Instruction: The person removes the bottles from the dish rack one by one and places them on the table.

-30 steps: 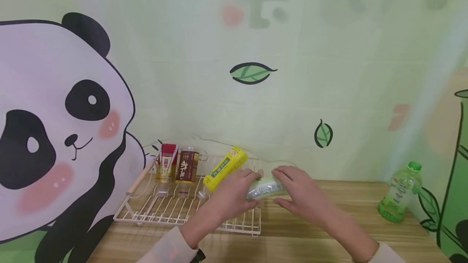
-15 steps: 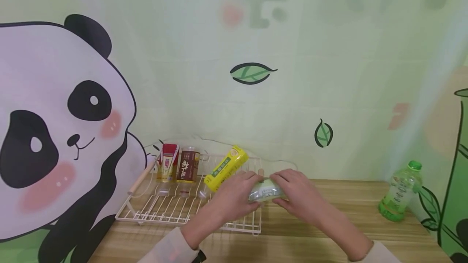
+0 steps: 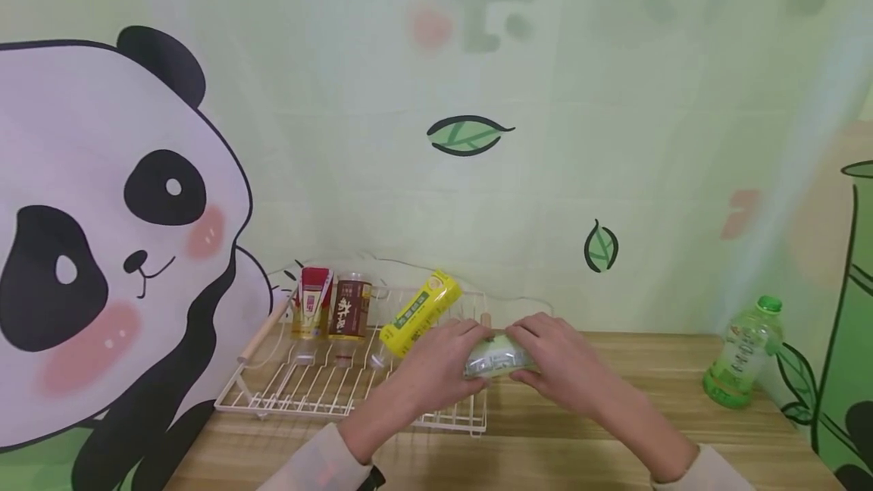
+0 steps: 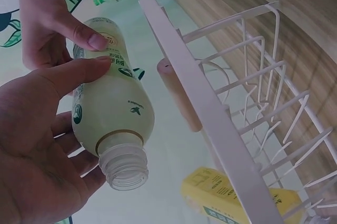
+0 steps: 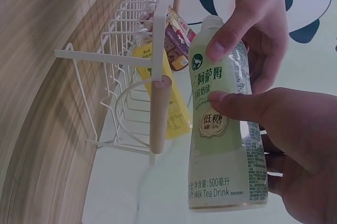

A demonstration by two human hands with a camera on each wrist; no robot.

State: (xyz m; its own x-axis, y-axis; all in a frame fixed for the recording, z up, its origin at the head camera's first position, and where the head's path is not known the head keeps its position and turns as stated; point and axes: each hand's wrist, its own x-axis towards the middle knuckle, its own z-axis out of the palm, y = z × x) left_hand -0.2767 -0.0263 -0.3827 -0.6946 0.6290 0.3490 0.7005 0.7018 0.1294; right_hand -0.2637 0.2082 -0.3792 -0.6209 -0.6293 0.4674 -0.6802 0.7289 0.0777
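Both hands hold a pale green milk tea bottle [image 5: 218,150] between them, over the right end of the wire rack [image 3: 286,409]. My left hand [image 3: 439,362] grips its neck end, and my right hand [image 3: 562,362] grips it toward the base. In the left wrist view the bottle's neck shows bare screw threads with no cap. The label faces the right wrist camera, both thumbs [image 5: 226,45] lying across it. In the head view the hands cover both ends of the bottle, leaving only its middle visible.
On the rack lie a yellow bottle [image 3: 419,313], a brown-labelled bottle [image 3: 350,309] and a red-and-yellow bottle [image 3: 312,305], necks toward the front. A green-capped bottle [image 3: 740,354] stands at the table's right. Behind is a panda-printed backdrop [image 3: 382,195].
The bottle and both hands shift very slightly, the bottle's visible part ending a little farther right. The grip stays the same, and the rack's bottles keep their places.
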